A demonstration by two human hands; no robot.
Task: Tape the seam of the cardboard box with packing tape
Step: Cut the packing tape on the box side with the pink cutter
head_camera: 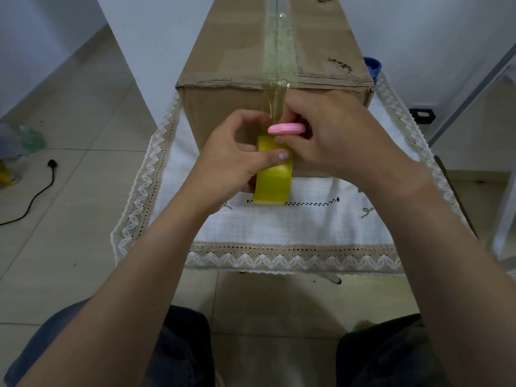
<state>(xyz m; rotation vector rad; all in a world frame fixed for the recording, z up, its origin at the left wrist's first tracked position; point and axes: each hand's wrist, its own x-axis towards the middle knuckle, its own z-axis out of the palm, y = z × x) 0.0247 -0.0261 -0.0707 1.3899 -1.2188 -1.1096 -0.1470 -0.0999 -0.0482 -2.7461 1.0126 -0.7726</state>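
Observation:
A long brown cardboard box [223,101] lies on a small table, its near end facing me. Clear yellowish tape [279,48] runs along the top seam and down over the near edge onto the front face. My left hand [234,160] grips a yellow roll of packing tape [272,180] in front of the box's near face, thumb across the roll. My right hand [337,135] holds a small flat pink tool [286,128] against the taut tape strip just above the roll.
A white cloth with lace trim [279,224] covers the table. A blue object [372,65] peeks out behind the box's right corner. A black cable and plug [51,164] lie on the tiled floor at left, beside bottles [30,138]. My knees are below.

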